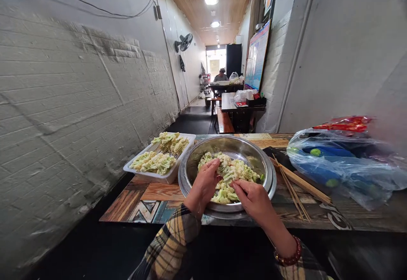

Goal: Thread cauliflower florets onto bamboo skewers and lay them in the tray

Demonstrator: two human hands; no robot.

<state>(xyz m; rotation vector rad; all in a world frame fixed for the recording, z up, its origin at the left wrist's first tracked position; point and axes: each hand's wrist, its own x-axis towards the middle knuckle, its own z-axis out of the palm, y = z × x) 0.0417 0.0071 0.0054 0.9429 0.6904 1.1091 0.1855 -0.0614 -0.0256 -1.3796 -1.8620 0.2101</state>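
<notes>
Over a wide steel basin (187, 161) of pale cauliflower florets (240, 170), both my hands work close together. My left hand (205, 182) is closed, fingers curled round a cauliflower floret that its palm mostly hides. Just to the right, my right hand (254, 199) pinches thumb against forefinger on what looks like a thin bamboo skewer, largely hidden by the hand. Left of the basin stands a white plastic tray (171, 175) with skewered cauliflower (154, 162) laid in two groups. Loose bamboo skewers (303, 181) lie in a bundle to the basin's right.
A clear plastic bag (349, 165) with blue and green contents fills the right of the patterned wooden tabletop (127, 203). A painted brick wall (79, 102) runs along the left. Further back are a bench (224, 121), tables and a seated person (221, 76).
</notes>
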